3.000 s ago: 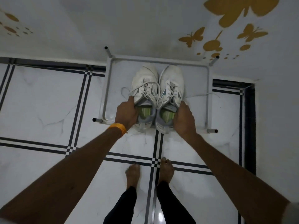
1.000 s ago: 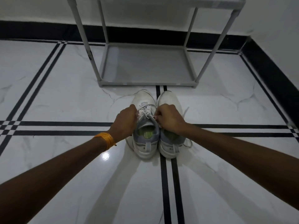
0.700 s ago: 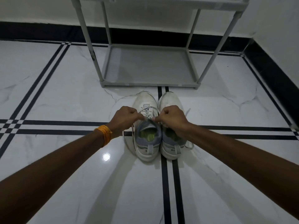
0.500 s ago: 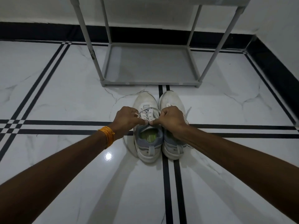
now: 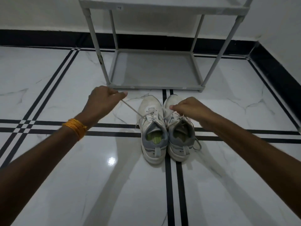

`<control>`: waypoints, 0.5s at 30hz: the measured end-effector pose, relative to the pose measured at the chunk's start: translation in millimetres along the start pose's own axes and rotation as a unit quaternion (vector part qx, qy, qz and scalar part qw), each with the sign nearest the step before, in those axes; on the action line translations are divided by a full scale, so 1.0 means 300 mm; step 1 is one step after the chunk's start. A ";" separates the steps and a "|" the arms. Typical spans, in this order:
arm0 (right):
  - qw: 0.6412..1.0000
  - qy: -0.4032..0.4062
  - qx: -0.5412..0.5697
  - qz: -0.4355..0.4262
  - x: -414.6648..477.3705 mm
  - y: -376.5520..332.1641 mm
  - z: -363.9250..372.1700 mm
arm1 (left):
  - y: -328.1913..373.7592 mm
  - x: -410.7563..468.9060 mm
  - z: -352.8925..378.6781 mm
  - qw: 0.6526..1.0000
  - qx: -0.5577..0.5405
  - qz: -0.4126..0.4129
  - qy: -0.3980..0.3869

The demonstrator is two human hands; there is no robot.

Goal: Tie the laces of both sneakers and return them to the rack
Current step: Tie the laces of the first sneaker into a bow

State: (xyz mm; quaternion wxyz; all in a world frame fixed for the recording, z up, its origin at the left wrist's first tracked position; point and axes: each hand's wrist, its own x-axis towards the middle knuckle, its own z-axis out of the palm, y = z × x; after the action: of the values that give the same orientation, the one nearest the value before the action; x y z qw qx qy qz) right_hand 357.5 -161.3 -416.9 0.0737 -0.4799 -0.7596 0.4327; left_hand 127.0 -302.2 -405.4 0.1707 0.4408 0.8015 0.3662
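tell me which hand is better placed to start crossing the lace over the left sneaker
Right. The right hand holds its lace end close above the sneakers, while the left hand has pulled its lace far out sideways.

I have only one view, from the camera worn on the head. It looks forward and steeply down, from above and behind the arms, which enter from the lower left and lower right corners. The wide lens bends the floor [image 5: 48, 185] lines outward. The shoes [image 5: 167, 128] sit near the middle of the frame, fairly close, and the rack [image 5: 156, 85] fills the upper middle, its top shelf cut off by the upper edge.
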 end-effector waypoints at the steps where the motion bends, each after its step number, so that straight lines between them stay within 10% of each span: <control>1: 1.000 -0.005 -0.012 -0.017 -0.008 -0.027 -0.036 | 0.023 0.003 -0.014 1.000 -0.008 0.021 0.009; 8: 0.988 0.002 0.027 -0.153 -0.059 -0.222 -0.218 | 0.239 -0.024 0.047 0.969 -0.038 0.193 -0.152; 12: 0.977 0.014 -0.034 -0.210 -0.050 -0.266 -0.192 | 0.307 -0.007 0.134 0.867 0.227 0.419 -0.148; 15: 0.968 0.036 -0.095 -0.227 -0.038 -0.279 -0.175 | 0.329 0.051 0.140 0.839 0.376 0.379 -0.105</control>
State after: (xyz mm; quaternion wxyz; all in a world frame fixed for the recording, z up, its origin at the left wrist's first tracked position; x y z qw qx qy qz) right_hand 335.4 -153.5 -320.1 0.1513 -0.3148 -0.8834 0.3124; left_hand 201.0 -237.3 -360.3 -0.0774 0.7761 0.6253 0.0245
